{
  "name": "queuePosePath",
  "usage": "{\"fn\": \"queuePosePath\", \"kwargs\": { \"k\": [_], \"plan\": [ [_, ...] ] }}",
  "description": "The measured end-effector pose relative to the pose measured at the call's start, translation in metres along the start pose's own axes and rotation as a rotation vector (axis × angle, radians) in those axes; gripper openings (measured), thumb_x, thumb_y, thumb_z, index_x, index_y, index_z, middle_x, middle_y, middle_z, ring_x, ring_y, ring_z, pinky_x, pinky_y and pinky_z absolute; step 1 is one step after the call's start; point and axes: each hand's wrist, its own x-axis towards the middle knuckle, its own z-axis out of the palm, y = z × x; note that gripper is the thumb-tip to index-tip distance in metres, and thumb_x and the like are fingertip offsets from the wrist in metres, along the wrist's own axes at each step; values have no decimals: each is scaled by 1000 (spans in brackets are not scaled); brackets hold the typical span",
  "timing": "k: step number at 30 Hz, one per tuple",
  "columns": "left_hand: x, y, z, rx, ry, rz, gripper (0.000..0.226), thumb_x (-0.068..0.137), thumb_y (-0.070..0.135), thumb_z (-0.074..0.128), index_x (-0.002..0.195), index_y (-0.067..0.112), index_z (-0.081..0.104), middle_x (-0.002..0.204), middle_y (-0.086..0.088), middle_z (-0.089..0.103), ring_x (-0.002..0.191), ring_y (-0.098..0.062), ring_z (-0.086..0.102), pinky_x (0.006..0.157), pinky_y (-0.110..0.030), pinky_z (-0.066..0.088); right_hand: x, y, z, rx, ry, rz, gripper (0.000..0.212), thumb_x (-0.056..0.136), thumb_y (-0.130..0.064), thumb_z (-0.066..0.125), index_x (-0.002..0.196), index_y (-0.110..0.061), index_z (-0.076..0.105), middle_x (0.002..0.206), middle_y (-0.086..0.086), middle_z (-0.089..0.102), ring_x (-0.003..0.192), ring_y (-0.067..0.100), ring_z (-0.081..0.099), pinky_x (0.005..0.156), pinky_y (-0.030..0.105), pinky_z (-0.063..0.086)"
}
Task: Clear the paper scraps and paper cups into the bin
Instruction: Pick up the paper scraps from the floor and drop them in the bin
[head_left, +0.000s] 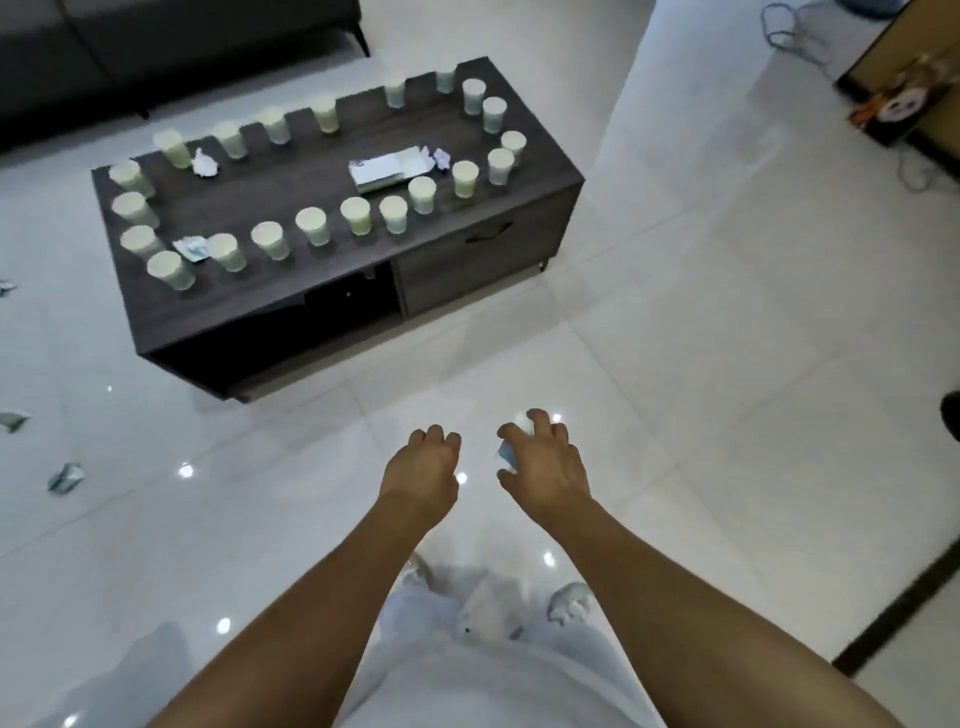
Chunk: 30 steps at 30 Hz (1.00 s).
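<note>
Several pale paper cups (317, 225) stand in a ring on the dark coffee table (291, 291). Crumpled paper scraps lie among them: one at the back left (203, 162), one at the front left (191, 248), one at the right (440, 157). More scraps (65, 477) lie on the floor at the left. My right hand (545, 462) is stretched out over the floor and grips a small blue-and-white paper scrap (506, 453). My left hand (423, 467) hovers beside it with loosely curled fingers and holds nothing. No bin is in view.
A flat tissue pack (390, 169) lies on the table. A dark sofa (156, 47) stands behind it. Cables (795, 36) and a dark box (898, 98) sit at the right. White glossy tiles (701, 338) lie between me and the table.
</note>
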Motion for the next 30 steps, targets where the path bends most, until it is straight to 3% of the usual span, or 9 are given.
{"fn": "queuePosePath", "kwargs": {
  "k": [4, 10, 14, 17, 30],
  "plan": [
    [26, 111, 12, 67, -26, 133, 30, 90, 10, 46, 119, 13, 49, 117, -5, 49, 111, -22, 45, 78, -32, 48, -34, 110, -23, 90, 42, 145, 47, 88, -33, 61, 132, -29, 45, 145, 4, 28, 120, 26, 39, 94, 35, 42],
    [55, 291, 42, 149, -65, 378, 27, 90, 11, 47, 117, 14, 49, 114, -4, 50, 108, -20, 47, 70, -27, 42, -104, 281, -49, 180, 77, 414, 47, 88, -33, 60, 133, -29, 45, 146, 5, 28, 119, 27, 40, 92, 35, 44],
    [67, 390, 57, 193, -118, 534, 31, 91, 14, 48, 121, 14, 49, 117, -4, 50, 109, -20, 47, 80, -31, 51, -143, 367, -59, 240, 108, 583, 47, 88, -33, 60, 132, -29, 45, 145, 5, 28, 120, 27, 39, 93, 35, 43],
    [81, 452, 64, 238, -162, 615, 31, 90, 14, 49, 120, 13, 48, 117, -5, 49, 110, -22, 46, 79, -31, 48, -158, 416, -67, 290, 132, 662, 47, 88, -33, 61, 132, -30, 45, 146, 4, 27, 121, 27, 38, 93, 34, 42],
    [235, 732, 72, 315, -201, 921, 32, 93, 17, 51, 125, 13, 50, 119, -5, 53, 109, -20, 50, 83, -29, 49, -123, 659, -151, 377, 228, 893, 47, 91, -35, 59, 135, -28, 43, 146, 6, 29, 122, 27, 39, 97, 35, 43]
  ]
}}
